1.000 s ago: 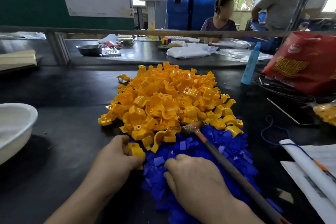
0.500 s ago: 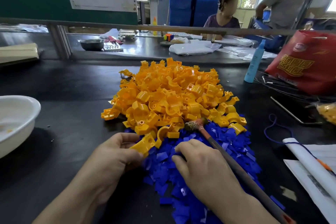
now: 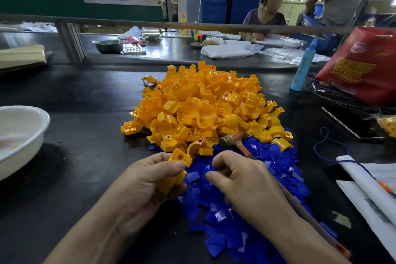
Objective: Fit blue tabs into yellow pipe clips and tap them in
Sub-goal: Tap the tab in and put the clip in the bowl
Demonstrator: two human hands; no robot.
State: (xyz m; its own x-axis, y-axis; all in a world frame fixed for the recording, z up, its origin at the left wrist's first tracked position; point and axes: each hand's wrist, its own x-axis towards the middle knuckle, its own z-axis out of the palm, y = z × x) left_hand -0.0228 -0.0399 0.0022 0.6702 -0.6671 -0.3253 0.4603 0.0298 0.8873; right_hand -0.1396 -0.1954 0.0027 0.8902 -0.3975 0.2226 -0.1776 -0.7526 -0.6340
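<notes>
Head view: left hand [image 3: 147, 184] fingers grip a yellow clip [image 3: 179, 159]; right hand [image 3: 244, 184] just beside it, fingers curled over blue tabs [image 3: 222, 218], contents unclear.

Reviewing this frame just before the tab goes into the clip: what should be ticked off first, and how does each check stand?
1. The left hand grips a yellow clip: ok.
2. A tab is pinched in the right hand: cannot tell; its fingers curl over the blue tab pile, but no tab shows between them.
3. The clip's slot faces the right hand: cannot tell.
4. The hammer is in reach: ok; it lies across the piles, head just beyond the right hand.
5. More clips are at hand: ok; the yellow clip pile sits just behind both hands.
</notes>
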